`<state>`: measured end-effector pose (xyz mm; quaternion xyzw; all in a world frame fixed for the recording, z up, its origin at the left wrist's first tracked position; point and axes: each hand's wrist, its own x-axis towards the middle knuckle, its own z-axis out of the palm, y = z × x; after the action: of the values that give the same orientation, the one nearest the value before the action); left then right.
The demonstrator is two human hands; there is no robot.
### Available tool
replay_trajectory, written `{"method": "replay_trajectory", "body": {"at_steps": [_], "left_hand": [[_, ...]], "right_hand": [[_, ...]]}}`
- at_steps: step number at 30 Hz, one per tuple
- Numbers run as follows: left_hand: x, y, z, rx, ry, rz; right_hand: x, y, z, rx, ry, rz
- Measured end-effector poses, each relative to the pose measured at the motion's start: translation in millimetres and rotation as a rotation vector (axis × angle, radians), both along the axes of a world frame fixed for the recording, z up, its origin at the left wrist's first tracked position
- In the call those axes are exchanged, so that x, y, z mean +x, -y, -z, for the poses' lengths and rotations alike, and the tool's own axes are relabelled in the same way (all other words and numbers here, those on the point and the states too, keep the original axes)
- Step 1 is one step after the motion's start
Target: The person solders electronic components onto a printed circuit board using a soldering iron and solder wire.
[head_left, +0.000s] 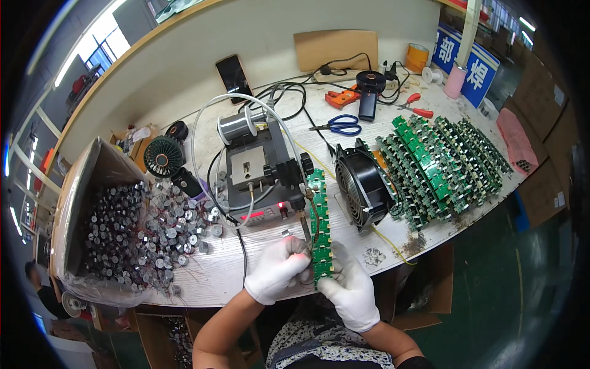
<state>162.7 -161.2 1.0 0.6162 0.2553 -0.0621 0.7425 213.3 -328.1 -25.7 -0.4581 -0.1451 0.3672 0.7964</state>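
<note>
A long green circuit board strip lies lengthwise in front of me, beside the soldering machine. My right hand, in a white glove, grips its near end, thumb on top. My left hand, also gloved in white, is closed in a pinch at the board's left edge, just below the soldering tip. Whatever those fingers hold is hidden, and a reddish glow falls on them. A small silver part shows just beyond the left hand. On the machine sits a spool of solder wire.
Left, a plastic-lined box spills small round motors onto the table. A black fan stands right of the board, then stacked circuit boards. Behind lie blue-handled scissors, red-handled pliers, a phone and cables.
</note>
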Motion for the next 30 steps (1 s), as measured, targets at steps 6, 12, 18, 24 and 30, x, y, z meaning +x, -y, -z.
{"method": "replay_trajectory", "body": {"at_steps": [6,12,18,24,30], "left_hand": [[-8,11,3,0.105,0.017,-0.083],[-13,10,5,0.032,0.044,-0.103],[-18,9,4,0.023,0.042,-0.080],[-19,15,0,-0.033,0.022,-0.037],[-35,5,17,0.147,0.263,0.004]], "right_hand": [[-1,1,-4,-0.057,-0.011,0.038],[-2,3,2,-0.089,-0.031,0.075],[10,7,4,-0.339,0.395,-0.057],[21,12,2,-0.251,0.178,-0.115],[14,5,-9,-0.336,0.167,-0.037]]}}
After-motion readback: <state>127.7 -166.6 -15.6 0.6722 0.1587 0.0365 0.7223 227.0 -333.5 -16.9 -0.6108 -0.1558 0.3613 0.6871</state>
